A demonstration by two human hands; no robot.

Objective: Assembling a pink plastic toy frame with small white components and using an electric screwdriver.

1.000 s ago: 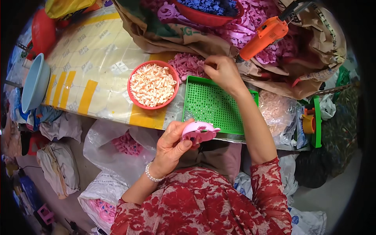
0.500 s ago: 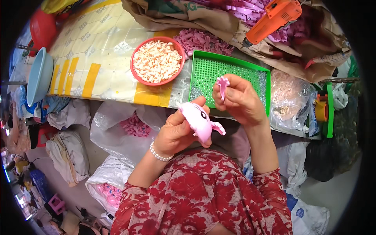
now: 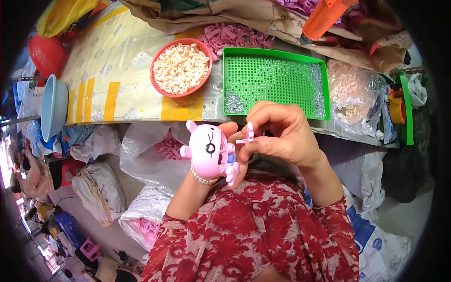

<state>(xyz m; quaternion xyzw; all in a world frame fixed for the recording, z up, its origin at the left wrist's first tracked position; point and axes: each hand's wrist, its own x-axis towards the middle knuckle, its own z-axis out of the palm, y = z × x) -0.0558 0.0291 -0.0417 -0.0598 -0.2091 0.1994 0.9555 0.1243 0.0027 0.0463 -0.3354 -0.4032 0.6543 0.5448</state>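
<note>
My left hand (image 3: 238, 175) is closed around a pink plastic animal-shaped toy shell (image 3: 199, 143) with rounded ears and a winking face. Its open side is turned toward my right hand, and something blue shows inside. A pink limb piece (image 3: 232, 173) sticks out of the shell's lower edge. Between thumb and fingers, my right hand (image 3: 286, 134) pinches a second small pink limb piece (image 3: 249, 133), whose thin peg points at the shell's open side. Whether the peg touches the shell I cannot tell.
Beyond my hands, a perforated green tray (image 3: 324, 70) holds small metal screws. To its left stand a red bowl (image 3: 153, 77) of cream-coloured parts and a heap of pink pieces (image 3: 235, 37). An orange power screwdriver (image 3: 326, 21) hangs above; a light-blue basin (image 3: 54, 108) juts out at left.
The toy has moved left and turned so its face and ears show. My right hand has come down and left from over the tray, bringing the small limb piece beside the shell.
</note>
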